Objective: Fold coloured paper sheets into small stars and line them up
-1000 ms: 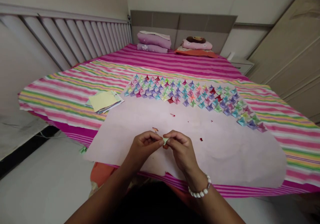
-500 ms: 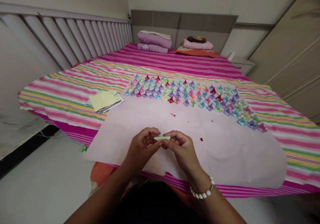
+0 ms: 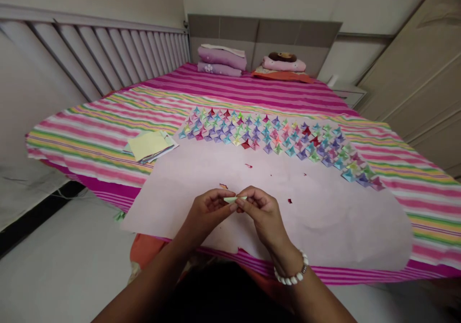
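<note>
A small pale green folded paper (image 3: 230, 199) is pinched between both hands above the front of a large pinkish sheet (image 3: 324, 227). My left hand (image 3: 209, 210) closes on its left side, thumb toward me and fingers behind. On the other side, my right hand (image 3: 260, 210) grips it with thumb and fingers, a white bead bracelet on that wrist. The fingertips hide part of the paper. Beyond the hands, several rows of colourful folded paper stars (image 3: 255, 132) lie along the sheet's far edge.
A stack of square paper (image 3: 149, 145) lies left of the sheet on the striped bedspread (image 3: 82, 126). Small torn scraps (image 3: 248, 166) dot the sheet. Folded purple bedding (image 3: 221, 60) and a pink pile (image 3: 284, 65) sit by the headboard. A white railing (image 3: 108, 54) runs along the left.
My hands have shifted slightly right, and their fingers have drawn closer together over the folded paper, covering more of it. A scrap behind my left hand shows more now.
</note>
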A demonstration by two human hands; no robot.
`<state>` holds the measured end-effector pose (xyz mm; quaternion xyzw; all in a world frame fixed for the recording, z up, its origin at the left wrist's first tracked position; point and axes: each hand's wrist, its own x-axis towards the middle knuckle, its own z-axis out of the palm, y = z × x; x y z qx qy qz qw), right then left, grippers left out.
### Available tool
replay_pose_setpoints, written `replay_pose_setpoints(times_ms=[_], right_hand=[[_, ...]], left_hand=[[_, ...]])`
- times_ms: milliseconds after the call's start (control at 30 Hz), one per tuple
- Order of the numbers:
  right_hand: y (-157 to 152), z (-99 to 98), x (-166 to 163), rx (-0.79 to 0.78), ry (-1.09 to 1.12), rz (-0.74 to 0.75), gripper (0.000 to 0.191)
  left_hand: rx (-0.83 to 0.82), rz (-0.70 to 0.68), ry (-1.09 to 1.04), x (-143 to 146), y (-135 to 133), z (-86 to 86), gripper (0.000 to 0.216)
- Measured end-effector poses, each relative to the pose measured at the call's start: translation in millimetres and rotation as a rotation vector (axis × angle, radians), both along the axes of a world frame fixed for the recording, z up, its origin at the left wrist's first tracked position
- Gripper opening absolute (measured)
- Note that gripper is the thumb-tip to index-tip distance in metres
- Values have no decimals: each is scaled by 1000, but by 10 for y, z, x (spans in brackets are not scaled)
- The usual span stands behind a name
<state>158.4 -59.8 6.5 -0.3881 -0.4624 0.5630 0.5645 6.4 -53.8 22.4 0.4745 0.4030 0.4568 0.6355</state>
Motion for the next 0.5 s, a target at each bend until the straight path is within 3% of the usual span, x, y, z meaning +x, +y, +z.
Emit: replay_pose_setpoints(times_ms=[167,500], right_hand=[[1,-17,-14,3,26,-2,7],[42,-129,-46,-90,111,-42,7]], left_hand=[[93,-2,116,-36,25,-34,11],[123,111,251,-17,50,-96,26]])
